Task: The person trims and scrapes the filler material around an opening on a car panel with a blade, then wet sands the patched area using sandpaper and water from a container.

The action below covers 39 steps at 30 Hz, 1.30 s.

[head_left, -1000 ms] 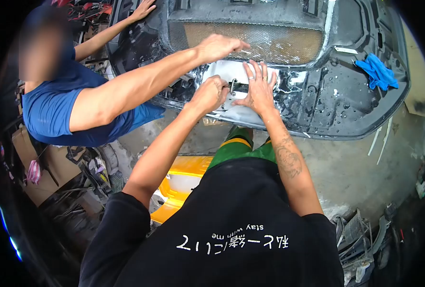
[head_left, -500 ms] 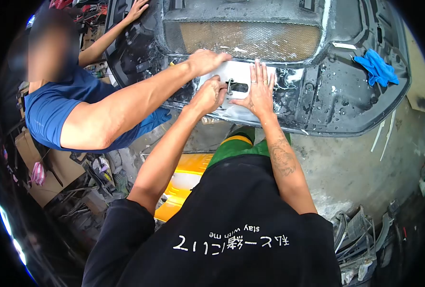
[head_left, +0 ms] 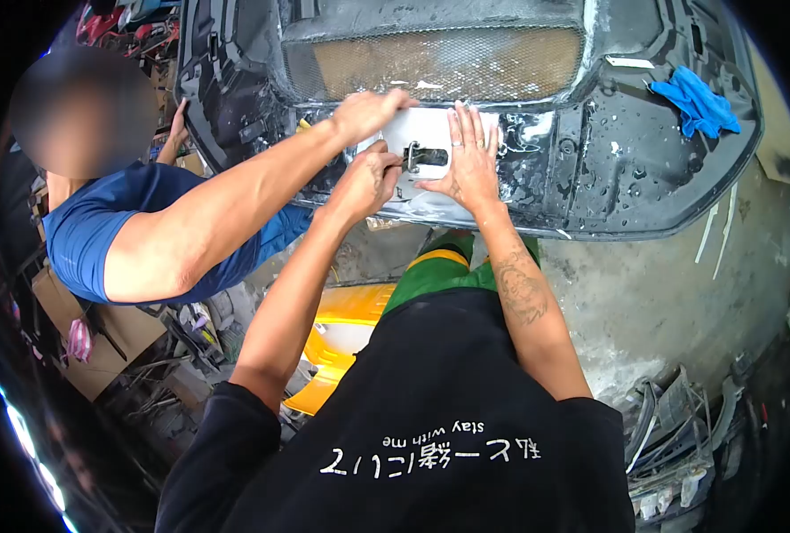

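A white plate with a dark slot lies on the black car hood. Inside the slot, toward its left end, a small metal loop stands up. My left hand is closed, its fingertips pinched at the left end of the slot beside the loop; what they grip is hidden. Flat on the right part of the plate lies my right hand, fingers stretched out and thumb spread toward the slot. A co-worker's hand rests at the plate's upper left edge, just above my left hand.
The co-worker in a blue shirt leans in from the left. Blue gloves or cloth and a white strip lie on the hood's right side. Behind the plate is a mesh grille. Yellow panels and scrap parts lie on the floor.
The view has shifted slightly, with the hood further left and up. The co-worker's far hand has come down to the hood's left edge. My hands keep their places on the plate.
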### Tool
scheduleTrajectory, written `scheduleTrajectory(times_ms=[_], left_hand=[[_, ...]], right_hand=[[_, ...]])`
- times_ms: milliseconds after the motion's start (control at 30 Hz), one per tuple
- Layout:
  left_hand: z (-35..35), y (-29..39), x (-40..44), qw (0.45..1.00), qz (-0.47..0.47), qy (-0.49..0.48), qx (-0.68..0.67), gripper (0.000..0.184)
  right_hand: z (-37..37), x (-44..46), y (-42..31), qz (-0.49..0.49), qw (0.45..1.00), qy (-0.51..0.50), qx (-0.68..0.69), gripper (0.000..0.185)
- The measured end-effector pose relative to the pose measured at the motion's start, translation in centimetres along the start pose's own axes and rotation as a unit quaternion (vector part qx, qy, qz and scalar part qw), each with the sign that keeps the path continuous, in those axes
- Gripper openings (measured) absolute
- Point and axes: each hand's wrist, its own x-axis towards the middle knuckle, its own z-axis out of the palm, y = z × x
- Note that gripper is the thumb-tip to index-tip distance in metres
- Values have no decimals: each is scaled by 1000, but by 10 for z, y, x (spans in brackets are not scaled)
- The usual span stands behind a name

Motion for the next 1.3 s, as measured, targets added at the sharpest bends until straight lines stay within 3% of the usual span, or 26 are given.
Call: scheduleTrajectory(times_ms=[133, 233, 367, 500, 533, 767, 900, 1000, 1167, 1300], left_hand=[[9, -3, 0, 1000, 4, -3, 28, 15], [-30, 18, -21, 999, -16, -25, 17, 11], [-38, 34, -44, 995, -83, 44, 25, 14], [3, 6, -15, 996, 8, 75, 38, 14], [8, 4, -5, 999, -2, 31, 13, 14], [10, 0, 3, 999, -9, -7, 49, 12], [-2, 12, -5, 999, -31, 21, 18, 11], [8, 2, 7, 998, -21, -13, 55, 11], [1, 6, -15, 999, -46, 13, 3, 10], [7, 11, -14, 999, -14, 34, 24, 8]], right_hand=[[3, -4, -1, -7, 1000, 0, 2, 149], [-1, -3, -1, -7, 1000, -2, -4, 148], [3, -5, -1, -19, 1000, 18, 11, 148], [4, -4, -2, -10, 1000, 4, 4, 147], [4, -3, -2, 5, 1000, -12, 12, 147], [7, -4, 2, -8, 999, 10, 41, 150], [-3, -3, -2, 13, 999, -31, 37, 146], [-1, -5, -5, 6, 999, -30, 38, 146], [0, -2, -1, -3, 999, -20, 26, 148], [5, -3, 0, -12, 1000, -2, 16, 153]])
